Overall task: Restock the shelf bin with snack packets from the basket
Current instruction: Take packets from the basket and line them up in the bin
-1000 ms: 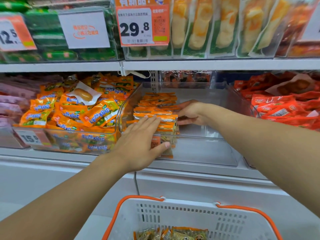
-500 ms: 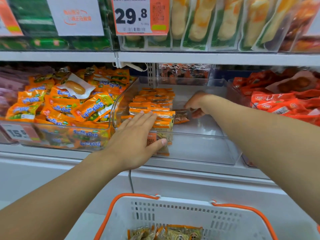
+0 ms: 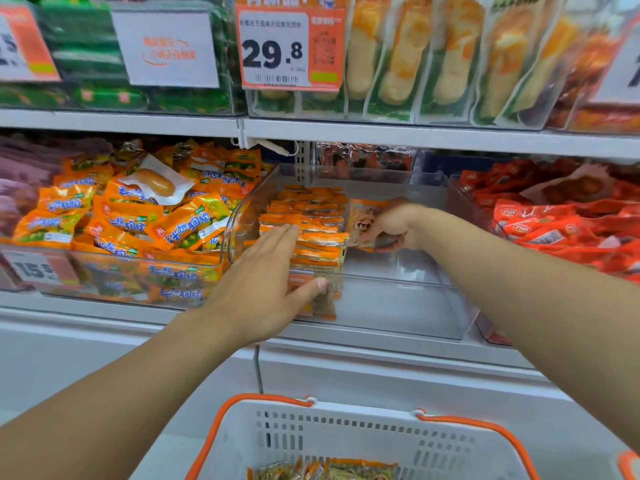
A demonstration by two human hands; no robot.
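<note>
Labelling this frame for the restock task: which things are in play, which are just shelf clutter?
In play:
clear bin
packet row, left hand flat against it
single packet, pinched by right hand
basket

Clutter:
orange corn-snack bin
red packets
29.8 price tag
upper-shelf pouches

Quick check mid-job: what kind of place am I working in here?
Most likely a snack aisle in a shop: price tags clipped to the shelves, clear bins of packaged snacks, and a shopping basket below.
</note>
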